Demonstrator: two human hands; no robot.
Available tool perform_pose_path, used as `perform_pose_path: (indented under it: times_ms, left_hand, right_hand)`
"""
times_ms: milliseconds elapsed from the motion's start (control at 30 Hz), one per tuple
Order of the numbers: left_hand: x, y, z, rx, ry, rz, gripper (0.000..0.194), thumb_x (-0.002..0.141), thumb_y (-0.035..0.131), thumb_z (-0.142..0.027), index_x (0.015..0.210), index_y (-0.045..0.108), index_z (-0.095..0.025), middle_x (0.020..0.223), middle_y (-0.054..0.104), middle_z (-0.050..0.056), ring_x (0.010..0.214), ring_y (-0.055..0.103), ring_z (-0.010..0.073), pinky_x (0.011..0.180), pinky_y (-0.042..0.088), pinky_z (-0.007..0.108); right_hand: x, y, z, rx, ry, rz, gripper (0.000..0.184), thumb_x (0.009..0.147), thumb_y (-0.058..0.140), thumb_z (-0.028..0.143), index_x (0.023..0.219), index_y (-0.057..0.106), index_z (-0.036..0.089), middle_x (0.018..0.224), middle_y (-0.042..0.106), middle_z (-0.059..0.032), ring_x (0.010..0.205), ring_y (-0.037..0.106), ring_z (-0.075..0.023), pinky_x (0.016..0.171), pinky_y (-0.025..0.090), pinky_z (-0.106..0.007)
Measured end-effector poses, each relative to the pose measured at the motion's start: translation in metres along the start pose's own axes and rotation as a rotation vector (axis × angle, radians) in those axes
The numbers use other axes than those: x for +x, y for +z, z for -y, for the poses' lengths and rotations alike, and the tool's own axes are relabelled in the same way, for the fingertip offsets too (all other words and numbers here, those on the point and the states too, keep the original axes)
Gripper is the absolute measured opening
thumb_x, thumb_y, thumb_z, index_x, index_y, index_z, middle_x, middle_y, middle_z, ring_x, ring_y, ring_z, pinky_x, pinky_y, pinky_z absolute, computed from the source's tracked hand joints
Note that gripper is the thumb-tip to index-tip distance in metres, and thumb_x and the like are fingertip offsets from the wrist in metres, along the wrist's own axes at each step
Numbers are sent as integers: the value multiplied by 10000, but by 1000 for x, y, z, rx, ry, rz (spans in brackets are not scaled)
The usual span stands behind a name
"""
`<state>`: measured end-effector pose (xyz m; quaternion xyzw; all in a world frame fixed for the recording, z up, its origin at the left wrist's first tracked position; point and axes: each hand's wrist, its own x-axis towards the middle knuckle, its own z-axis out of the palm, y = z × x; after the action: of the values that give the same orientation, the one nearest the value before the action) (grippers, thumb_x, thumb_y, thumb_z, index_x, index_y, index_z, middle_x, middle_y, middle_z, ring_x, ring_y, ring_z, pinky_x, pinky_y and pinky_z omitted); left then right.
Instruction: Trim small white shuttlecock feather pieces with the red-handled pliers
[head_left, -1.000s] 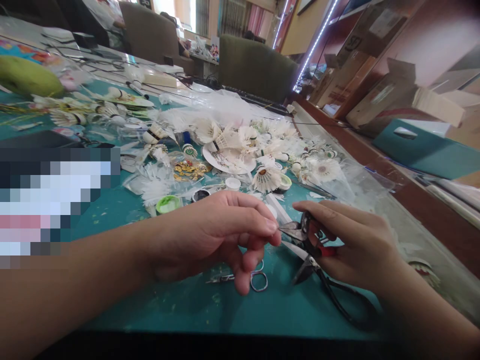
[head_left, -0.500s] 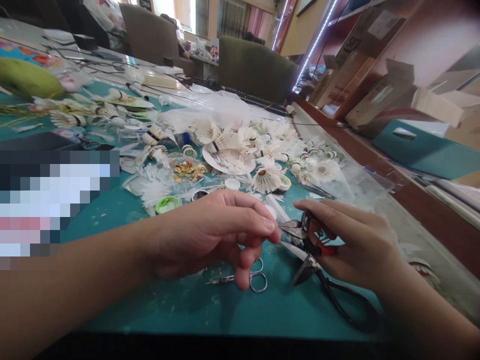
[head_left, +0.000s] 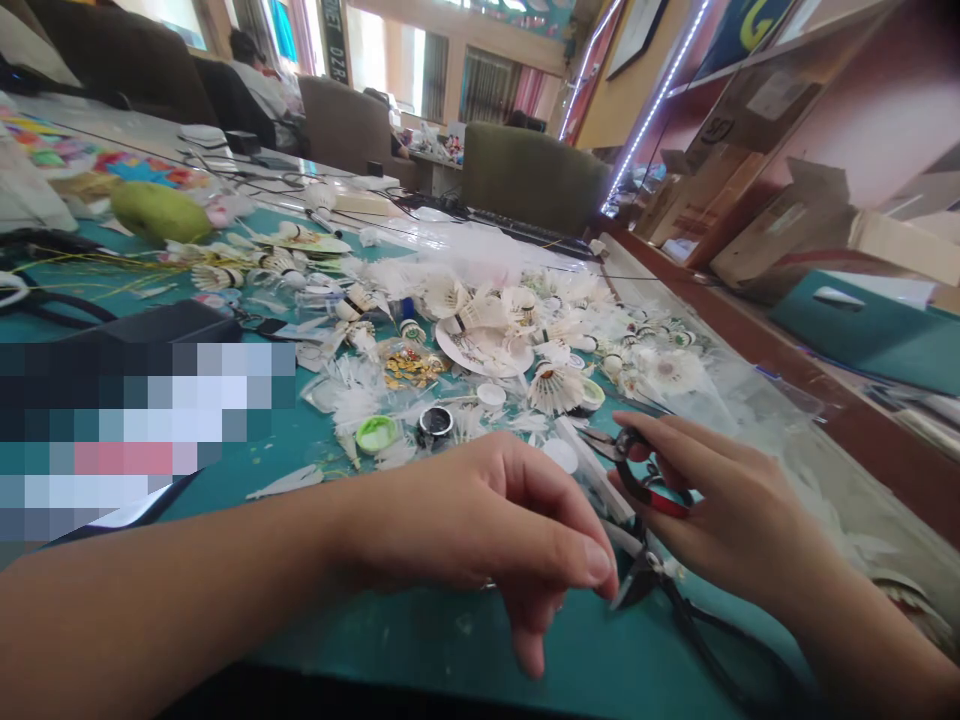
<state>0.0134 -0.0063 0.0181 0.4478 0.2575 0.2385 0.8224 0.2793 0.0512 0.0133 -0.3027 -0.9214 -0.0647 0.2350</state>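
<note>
My right hand (head_left: 739, 495) grips small pliers (head_left: 645, 480) with dark jaws and red handles; the jaws point left. Below them on the green mat lies a pair of black-handled scissors (head_left: 664, 575), partly covered by my right hand. My left hand (head_left: 525, 530) is bent over the mat, thumb and forefinger pressed together, and whatever is between them is too small or hidden to name. Beyond my hands lie a white strip (head_left: 592, 465), a white disc (head_left: 561, 456) and a feather shuttlecock (head_left: 555, 388). Small metal scissors are almost wholly hidden under my left hand.
Many shuttlecocks and loose feathers crowd the far side of the mat, around a white plate (head_left: 469, 352). A green lid (head_left: 376, 434), a black pot (head_left: 435, 425) and gold bits (head_left: 412, 368) sit nearer. Cardboard boxes (head_left: 787, 230) stand right; a person (head_left: 259, 80) sits far off.
The view has tilted up and swung left. My left hand has dropped lower and now covers the small scissors. The pliers have moved up, away from my left fingertips.
</note>
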Motion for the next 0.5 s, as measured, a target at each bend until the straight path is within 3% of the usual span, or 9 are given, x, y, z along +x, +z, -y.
perform_pose_path:
  times_ms: [167,333,500]
  left_hand:
    - [0,0,2,58,10,41,95,864,759,-254,821,730,-174,617,654,-44,442,615,76,508,483,173]
    - [1,0,3,72,-1,30,103,848,768,-257,811,728,-171,645,659,-34,441,611,72,499,490,168]
    - [3,0,4,91,-4,5,93,821,762,-249,795,731,-165,679,660,-14,490,631,78,485,495,151]
  right_hand:
    - [1,-7,2,-3,46,-65,473,989,654,447,1381,611,185,1032,709,-113,654,624,-163,633,570,-312]
    - [1,-2,-10,-32,39,-19,523,1000,617,534,1407,574,208,1101,726,-121,856,734,-238,746,617,-351]
    - [-2,5,-14,-63,51,56,595,989,623,556,1463,536,207,1236,718,-149,1039,748,-302,852,628,-421]
